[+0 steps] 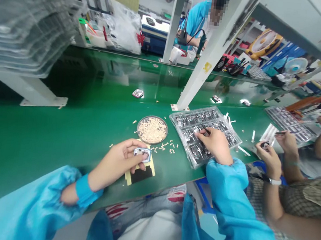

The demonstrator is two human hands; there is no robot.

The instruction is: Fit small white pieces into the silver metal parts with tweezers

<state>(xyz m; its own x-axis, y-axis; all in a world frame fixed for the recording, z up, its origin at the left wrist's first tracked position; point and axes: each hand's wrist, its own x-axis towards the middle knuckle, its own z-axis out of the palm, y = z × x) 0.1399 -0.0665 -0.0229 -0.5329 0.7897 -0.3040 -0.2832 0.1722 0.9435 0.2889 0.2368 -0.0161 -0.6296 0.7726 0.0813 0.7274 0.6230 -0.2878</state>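
Observation:
My left hand pinches a small rounded-square device housing, with a pale rim and small parts inside, its thumb across the face. Below it a dark pad edged with yellow tape lies on the green bench. My right hand is over a clear compartment tray filled with similar small dark parts. Its fingers are closed on a thin dark tool, which looks like tweezers; the tip is hard to make out. Between the hands sits a round dish of tiny beige pieces, some of them scattered beside it.
A white post rises behind the tray. Stacked clear trays stand on a shelf at left. One loose housing lies at the back. On the right, a co-worker's hands hold a small part near another tray.

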